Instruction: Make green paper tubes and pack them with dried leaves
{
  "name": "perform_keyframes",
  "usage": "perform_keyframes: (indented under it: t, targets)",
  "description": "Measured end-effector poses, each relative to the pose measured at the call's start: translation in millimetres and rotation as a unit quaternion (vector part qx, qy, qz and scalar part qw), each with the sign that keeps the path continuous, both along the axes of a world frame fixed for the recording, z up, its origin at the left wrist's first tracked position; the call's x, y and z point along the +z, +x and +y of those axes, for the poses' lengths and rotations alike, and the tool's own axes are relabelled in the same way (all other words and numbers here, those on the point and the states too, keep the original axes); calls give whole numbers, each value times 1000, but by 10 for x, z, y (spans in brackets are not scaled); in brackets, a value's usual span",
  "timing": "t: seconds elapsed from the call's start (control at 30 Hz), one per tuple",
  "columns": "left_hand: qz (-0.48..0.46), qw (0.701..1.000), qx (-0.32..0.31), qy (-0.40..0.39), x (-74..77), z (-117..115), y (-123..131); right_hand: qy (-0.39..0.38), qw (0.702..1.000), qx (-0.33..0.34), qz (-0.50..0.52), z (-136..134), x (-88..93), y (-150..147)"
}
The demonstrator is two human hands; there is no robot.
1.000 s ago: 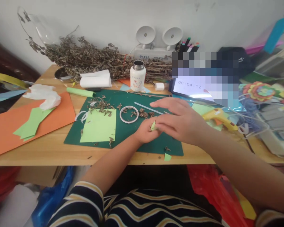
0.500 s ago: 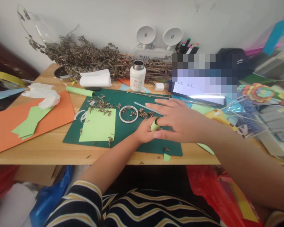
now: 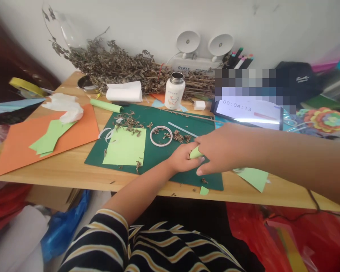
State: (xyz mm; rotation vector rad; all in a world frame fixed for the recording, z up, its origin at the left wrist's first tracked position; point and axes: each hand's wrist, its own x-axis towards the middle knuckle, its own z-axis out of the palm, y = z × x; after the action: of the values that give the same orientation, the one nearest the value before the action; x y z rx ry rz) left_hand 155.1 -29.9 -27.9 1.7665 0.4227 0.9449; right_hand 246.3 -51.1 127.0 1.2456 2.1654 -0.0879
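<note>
My left hand (image 3: 183, 158) is closed round a small rolled piece of light green paper (image 3: 195, 153) over the dark green cutting mat (image 3: 158, 166). My right hand (image 3: 219, 151) presses against the same roll from the right, fingers curled onto it. A light green paper sheet (image 3: 125, 150) lies on the mat to the left, and a ring of tape (image 3: 161, 135) sits just beyond my hands. Dried plant bits (image 3: 132, 124) are scattered over the mat.
An orange sheet (image 3: 22, 143) with green cut-outs and crumpled tissue lies at left. Dried branches (image 3: 121, 68), a white bottle (image 3: 174, 90), a tissue roll (image 3: 124, 93) and a phone (image 3: 248, 109) line the back. A green paper scrap (image 3: 253, 177) lies at right.
My right hand's outstretched fingers have curled down onto the green roll. The view has shifted, and the yellow glue gun at right is out of sight.
</note>
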Motion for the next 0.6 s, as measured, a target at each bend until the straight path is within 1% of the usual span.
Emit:
perform_keyframes:
  t: [0.07,0.1,0.17,0.27,0.33,0.37,0.43,0.47,0.5,0.53,0.57,0.6]
  targets:
    - [6,1000,-9,12,17,-3,-3,-2,1000,19,-16,4,14,-3]
    - [9,1000,-11,17,22,-2,-2,2,999,33,-11,19,-7,10]
    - [15,1000,-7,24,18,4,8,13,999,42,11,69,-103,58]
    - [19,999,12,25,-16,14,27,17,999,34,31,158,-302,133]
    - [20,999,17,27,-37,17,31,-3,999,10,48,196,-352,150]
    - [20,999,16,30,-41,16,28,-23,998,-20,58,209,-326,152]
    - [20,999,17,37,-35,13,17,-105,985,-99,92,231,-171,165]
    - [20,999,19,41,-27,11,9,-152,974,-130,110,246,-62,187]
    - [19,999,22,44,-16,8,2,-207,956,-147,146,267,47,222]
    - [19,998,26,47,-5,5,-4,-219,948,-150,173,295,136,267]
    - [20,998,29,49,6,3,-8,-209,944,-150,205,333,190,318]
    - [21,998,32,50,15,1,-10,-147,935,-156,281,377,198,365]
